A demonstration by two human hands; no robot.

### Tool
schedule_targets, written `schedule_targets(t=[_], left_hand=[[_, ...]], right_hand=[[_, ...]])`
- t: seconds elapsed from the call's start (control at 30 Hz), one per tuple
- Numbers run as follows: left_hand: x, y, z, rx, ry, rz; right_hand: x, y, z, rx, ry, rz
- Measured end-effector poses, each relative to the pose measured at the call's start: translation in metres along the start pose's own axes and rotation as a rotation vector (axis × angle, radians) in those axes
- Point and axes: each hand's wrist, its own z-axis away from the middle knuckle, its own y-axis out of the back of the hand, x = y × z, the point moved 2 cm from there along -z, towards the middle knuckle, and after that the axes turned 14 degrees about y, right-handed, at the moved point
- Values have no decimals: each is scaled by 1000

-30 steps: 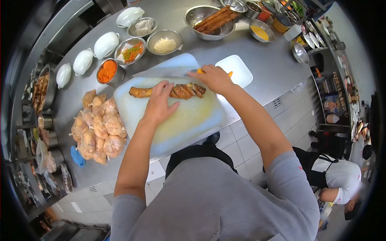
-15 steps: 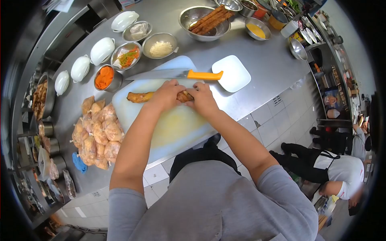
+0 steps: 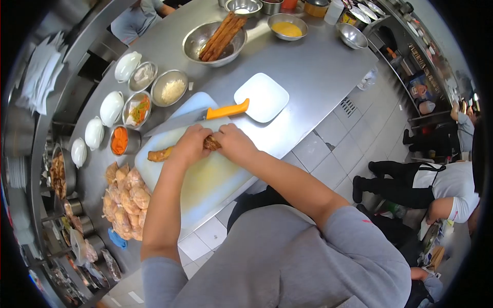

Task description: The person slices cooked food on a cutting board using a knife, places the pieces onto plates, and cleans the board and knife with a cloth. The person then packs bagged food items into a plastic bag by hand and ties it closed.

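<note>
A long browned roll of food [image 3: 160, 154], its exact kind unclear, lies across the white, yellow-stained cutting board [image 3: 215, 179]. My left hand [image 3: 189, 146] is wrapped over its middle, leaving one end sticking out on the left. Close beside it, my right hand [image 3: 234, 143] grips the right end with curled fingers. A darker stretch of the roll shows between the two hands. Just beyond them, a large knife [image 3: 227, 111] with an orange handle rests on the board, its handle reaching toward a square white plate [image 3: 262, 97].
Left of the board sit bagged portions [image 3: 126, 200], a metal cup of orange slices [image 3: 119, 141] and several small bowls. White lidded dishes [image 3: 111, 109] line the far edge. A steel bowl [image 3: 233, 54] holds long brown sticks. Other people [image 3: 441, 185] stand at right; another person [image 3: 136, 23] is at upper left.
The view has turned, so the table's contents appear shifted left. Both hands stay on the roll, with the right hand's fingers closer to the left hand. A person now shows at upper left.
</note>
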Motion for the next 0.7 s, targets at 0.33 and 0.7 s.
schedule_targets(t=[0.33, 0.7], left_hand=[[138, -18, -165, 144, -219, -106], [113, -45, -46, 637, 201, 404]], right_hand=[[141, 120, 27, 67, -208, 168], [215, 150, 63, -104, -711, -79]])
